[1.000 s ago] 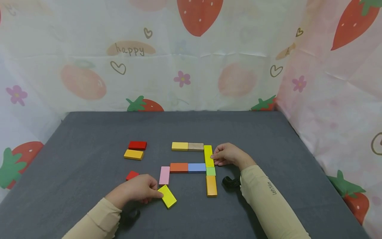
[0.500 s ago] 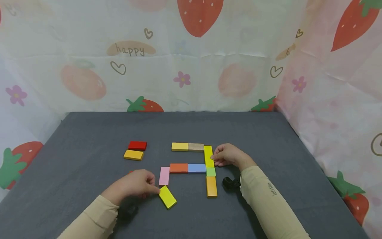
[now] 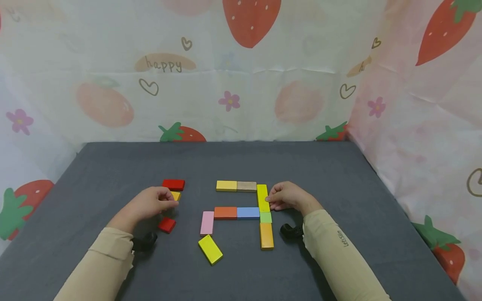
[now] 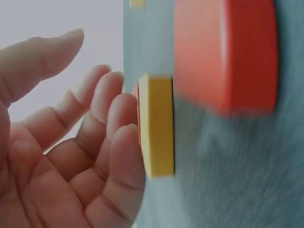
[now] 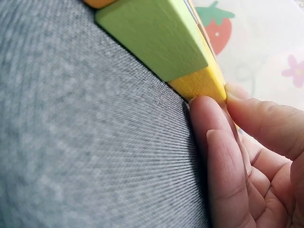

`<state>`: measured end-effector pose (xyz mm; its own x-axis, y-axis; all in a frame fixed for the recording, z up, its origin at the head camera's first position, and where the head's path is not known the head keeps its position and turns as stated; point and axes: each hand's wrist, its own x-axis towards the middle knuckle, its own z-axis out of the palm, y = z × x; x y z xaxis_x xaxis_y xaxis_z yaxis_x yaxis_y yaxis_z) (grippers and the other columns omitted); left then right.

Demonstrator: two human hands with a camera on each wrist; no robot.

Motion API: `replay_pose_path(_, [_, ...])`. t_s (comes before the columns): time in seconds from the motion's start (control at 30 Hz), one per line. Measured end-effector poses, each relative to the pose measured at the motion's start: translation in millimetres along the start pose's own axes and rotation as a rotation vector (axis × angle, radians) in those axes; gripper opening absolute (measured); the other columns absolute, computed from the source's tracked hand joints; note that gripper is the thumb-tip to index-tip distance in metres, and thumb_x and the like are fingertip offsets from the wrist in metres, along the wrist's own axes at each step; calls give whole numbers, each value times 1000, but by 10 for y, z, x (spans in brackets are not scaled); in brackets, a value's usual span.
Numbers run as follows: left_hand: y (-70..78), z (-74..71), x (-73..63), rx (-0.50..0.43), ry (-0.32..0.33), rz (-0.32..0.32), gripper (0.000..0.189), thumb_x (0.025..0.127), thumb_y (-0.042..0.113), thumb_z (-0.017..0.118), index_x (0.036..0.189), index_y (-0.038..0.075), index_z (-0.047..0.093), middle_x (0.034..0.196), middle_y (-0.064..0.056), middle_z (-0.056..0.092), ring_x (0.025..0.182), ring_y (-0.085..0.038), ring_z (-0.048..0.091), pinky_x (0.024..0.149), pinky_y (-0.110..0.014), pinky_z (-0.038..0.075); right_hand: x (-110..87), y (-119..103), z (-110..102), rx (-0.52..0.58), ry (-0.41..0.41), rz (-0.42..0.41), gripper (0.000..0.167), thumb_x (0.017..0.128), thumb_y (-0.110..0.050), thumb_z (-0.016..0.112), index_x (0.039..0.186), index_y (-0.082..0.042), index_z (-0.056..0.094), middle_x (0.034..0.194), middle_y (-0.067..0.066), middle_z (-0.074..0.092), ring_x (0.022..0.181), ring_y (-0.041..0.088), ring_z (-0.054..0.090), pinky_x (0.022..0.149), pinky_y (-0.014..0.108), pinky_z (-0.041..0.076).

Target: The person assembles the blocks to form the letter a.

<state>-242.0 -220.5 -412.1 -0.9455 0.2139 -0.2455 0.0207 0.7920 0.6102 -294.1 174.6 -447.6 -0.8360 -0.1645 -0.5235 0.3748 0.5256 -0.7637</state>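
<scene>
My left hand [image 3: 150, 204] hovers at the left over an orange-yellow wooden block [image 3: 175, 195], hiding part of it. Its thumb stands apart from the loosely bent fingers [image 4: 126, 149], with nothing between them in the left wrist view. A red block [image 3: 173, 184] lies just beyond, and a smaller red block [image 3: 167, 225] lies nearer. At the upper right of the laid-out blocks, my right hand [image 3: 290, 196] rests against a long yellow block [image 3: 262, 197]. One digit touches its top edge while other fingertips lie along its side, above a green block [image 5: 154, 38].
Flat blocks form a joined outline: pale yellow [image 3: 226, 186], tan [image 3: 246, 187], orange-red [image 3: 225, 213], blue [image 3: 248, 213], pink [image 3: 207, 223] and orange [image 3: 266, 236]. A tilted yellow block [image 3: 210, 249] lies below the pink one. Dark cloth [image 3: 320, 167] covers the table.
My left hand has let go of the tilted yellow block and moved up and left to the orange-yellow one. The smaller red block has come into full view. My right hand stays put.
</scene>
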Motion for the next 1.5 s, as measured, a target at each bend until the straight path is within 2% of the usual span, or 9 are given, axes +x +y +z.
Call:
replay_pose_path(0.17, [-138,-144,90,-3,58,-40,20,92,28,66,94,9,64,92,-8,61,78,-21,51,65,-29,44,12,17,2,4,1,-1,11,89,-17,70,88,-7,65,74,2,67,61,10,63,62,23,55])
replay_pose_path(0.33, [-255,-210,182,7,92,-78,20,93,28,64,100,9,64,106,-15,61,90,-26,53,71,-30,46,14,21,1,3,1,-1,12,89,-17,71,88,-7,65,74,2,67,61,10,63,62,23,55])
replay_pose_path(0.47, [-334,-205,237,21,85,-86,21,93,26,64,103,8,63,113,-18,61,96,-30,54,75,-33,47,17,18,4,1,-3,1,12,89,-17,70,88,-7,65,75,2,67,61,10,63,62,23,55])
replay_pose_path(0.7, [-381,-185,299,40,56,-115,25,91,23,67,108,7,61,113,-19,60,98,-30,52,82,-38,49,30,21,12,6,-5,-2,12,89,-17,70,88,-7,65,75,3,67,61,10,63,62,23,55])
replay_pose_path(1.07, [-393,-176,306,62,22,-105,30,87,28,71,107,7,64,112,-17,60,99,-30,51,84,-41,47,32,9,26,6,9,2,10,89,-16,71,88,-7,66,75,3,67,60,10,63,61,22,54])
replay_pose_path(1.27, [-352,-176,278,136,22,-42,25,85,21,74,99,7,59,101,-14,61,88,-26,52,76,-35,46,36,14,19,2,6,8,11,89,-17,71,88,-7,65,75,3,67,60,10,63,62,22,55])
replay_pose_path(1.5, [-227,-114,230,202,-14,26,22,88,12,69,108,6,64,105,-15,65,92,-27,55,87,-46,49,46,29,8,3,9,-1,12,88,-17,72,88,-7,65,74,3,67,60,11,63,61,22,54])
